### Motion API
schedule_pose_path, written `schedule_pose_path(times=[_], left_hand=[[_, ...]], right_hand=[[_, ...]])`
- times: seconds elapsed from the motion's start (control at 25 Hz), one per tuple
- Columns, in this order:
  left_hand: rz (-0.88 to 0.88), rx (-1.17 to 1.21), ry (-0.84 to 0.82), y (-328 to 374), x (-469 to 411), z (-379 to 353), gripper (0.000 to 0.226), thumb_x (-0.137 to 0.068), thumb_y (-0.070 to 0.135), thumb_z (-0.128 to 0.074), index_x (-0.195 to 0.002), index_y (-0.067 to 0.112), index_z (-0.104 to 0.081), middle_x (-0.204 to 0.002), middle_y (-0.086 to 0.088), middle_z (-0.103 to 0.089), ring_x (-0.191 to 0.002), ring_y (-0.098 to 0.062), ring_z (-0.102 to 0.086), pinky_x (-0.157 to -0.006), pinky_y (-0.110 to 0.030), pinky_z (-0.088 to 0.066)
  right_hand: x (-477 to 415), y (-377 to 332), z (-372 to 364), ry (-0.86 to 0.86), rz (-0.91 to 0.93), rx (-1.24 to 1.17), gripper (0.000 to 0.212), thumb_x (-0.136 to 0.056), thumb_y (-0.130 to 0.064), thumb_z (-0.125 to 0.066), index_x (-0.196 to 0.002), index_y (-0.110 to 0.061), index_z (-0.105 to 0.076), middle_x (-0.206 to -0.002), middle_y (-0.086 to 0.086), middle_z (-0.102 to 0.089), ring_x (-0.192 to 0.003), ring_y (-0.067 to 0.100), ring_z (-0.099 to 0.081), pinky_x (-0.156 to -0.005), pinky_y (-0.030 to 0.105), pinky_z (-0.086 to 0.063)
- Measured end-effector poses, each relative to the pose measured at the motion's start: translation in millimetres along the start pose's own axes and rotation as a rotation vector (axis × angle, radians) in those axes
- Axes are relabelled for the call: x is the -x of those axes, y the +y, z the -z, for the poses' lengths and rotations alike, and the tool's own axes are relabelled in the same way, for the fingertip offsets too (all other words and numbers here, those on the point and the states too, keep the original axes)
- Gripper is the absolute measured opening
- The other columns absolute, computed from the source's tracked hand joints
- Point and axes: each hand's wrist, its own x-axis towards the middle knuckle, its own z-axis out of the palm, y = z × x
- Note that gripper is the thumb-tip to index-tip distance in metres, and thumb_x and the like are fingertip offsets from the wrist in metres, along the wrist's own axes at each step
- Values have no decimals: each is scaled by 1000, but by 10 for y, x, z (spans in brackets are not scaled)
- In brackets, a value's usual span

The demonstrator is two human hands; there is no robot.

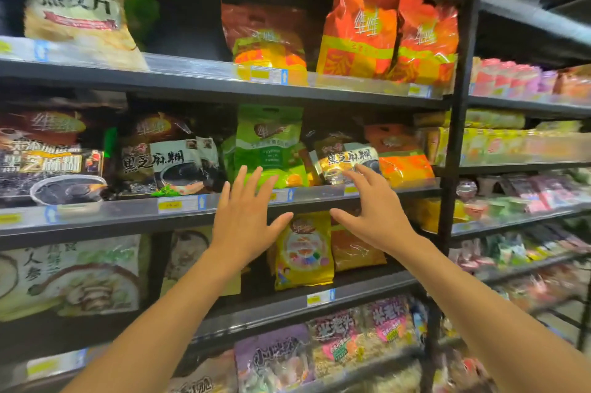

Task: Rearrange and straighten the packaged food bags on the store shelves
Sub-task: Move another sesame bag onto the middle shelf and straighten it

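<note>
Both hands are raised in front of the middle shelf, fingers spread and holding nothing. My left hand hovers just below a green bag that stands upright. My right hand has its fingertips at the lower edge of a black-and-white sesame bag, which leans beside an orange bag. Whether the fingers touch the bags I cannot tell. Under the hands, a yellow bag stands on the shelf below.
More dark sesame bags fill the middle shelf to the left. Red-orange bags stand on the upper shelf, an oat bag at upper left. A black upright post divides off a second shelving bay at right.
</note>
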Motion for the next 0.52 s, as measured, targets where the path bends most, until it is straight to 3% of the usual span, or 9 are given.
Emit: schedule_pose_path(times=[0.28, 0.52], left_hand=[[-38, 105, -62, 670, -444, -427, 81, -94, 73, -43, -161, 29, -28, -169, -2, -28, -158, -26, -19, -127, -53, -21], [-60, 123, -26, 955, -1033, -903, 79, -94, 71, -47, -158, 28, -33, -154, 2, -48, -145, -22, -41, -116, -44, -38]], right_hand=[[18, 890, 250, 20, -137, 13, 80, -88, -56, -69, -155, -22, -40, -164, -3, -35, -151, 18, -31, -117, 47, -34], [-384, 1485, -69, 22, -213, -33, 82, -87, -58, -68, -154, -21, -39, -161, -1, -38, -149, 21, -35, -116, 50, -38]])
